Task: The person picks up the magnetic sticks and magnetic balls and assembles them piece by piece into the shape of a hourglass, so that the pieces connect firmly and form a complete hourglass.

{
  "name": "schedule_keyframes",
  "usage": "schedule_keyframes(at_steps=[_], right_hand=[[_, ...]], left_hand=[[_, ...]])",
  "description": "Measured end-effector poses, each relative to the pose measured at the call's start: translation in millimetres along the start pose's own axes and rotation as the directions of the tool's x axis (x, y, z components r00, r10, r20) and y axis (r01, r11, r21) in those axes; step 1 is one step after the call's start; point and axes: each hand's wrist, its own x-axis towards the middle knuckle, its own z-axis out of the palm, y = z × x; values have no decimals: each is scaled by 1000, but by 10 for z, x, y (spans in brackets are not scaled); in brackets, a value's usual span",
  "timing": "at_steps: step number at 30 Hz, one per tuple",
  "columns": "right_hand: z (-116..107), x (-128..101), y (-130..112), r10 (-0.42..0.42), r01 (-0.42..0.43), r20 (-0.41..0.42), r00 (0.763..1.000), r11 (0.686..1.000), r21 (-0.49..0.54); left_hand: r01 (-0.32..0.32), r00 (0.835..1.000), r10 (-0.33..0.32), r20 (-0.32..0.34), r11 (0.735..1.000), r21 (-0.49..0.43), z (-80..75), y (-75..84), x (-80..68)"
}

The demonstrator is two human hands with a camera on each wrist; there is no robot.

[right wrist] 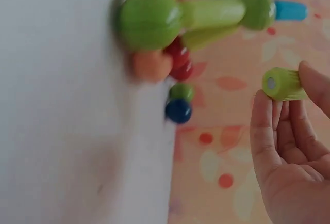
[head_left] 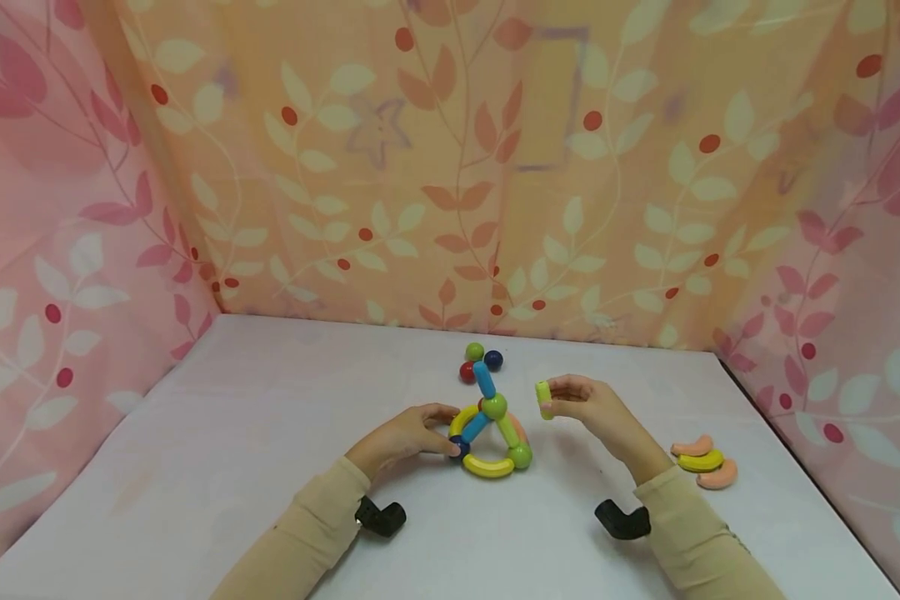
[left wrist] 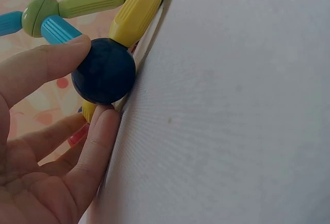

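Note:
A toy structure of magnetic balls and sticks stands on the white table, with a ring of curved sticks at its base. My left hand (head_left: 407, 435) pinches its dark blue ball (left wrist: 104, 72) between thumb and fingers. From that ball a yellow curved stick (head_left: 489, 467) runs to a green ball (head_left: 521, 456). A straight blue stick and a light green one rise to the upper green ball (head_left: 495, 407), topped by another blue stick (head_left: 484, 379). Right of the structure, my right hand (head_left: 598, 417) holds a short light green stick (right wrist: 283, 84) in the air by its fingertips.
Behind the structure lie loose balls: a green one (head_left: 475, 352), a dark blue one (head_left: 493, 360) and a red one (head_left: 468, 372). At the right, a yellow curved stick (head_left: 701, 462) lies between two peach ones. Patterned cloth (head_left: 450, 167) walls the table's back and sides.

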Motion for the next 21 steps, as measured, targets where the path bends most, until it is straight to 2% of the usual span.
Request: schedule_keyframes(at_steps=[3,7,11,21], right_hand=[[96,-13,-114,-44,45,-19,999,995,91],[213,-1,-215,-109,120,-65,992,972,204],[300,28,-252,-146,167,-100,984,952,256],[447,88,-260,-81,112,-122,989,956,272]], left_hand=[[0,1000,0,-3,1000,-3,2,-2,-5],[13,1000,-13,-14,1000,-2,9,-3,5],[24,1000,-24,-18,1000,-6,15,-1,13],[6,1000,-6,-10,1000,5,7,-5,4]])
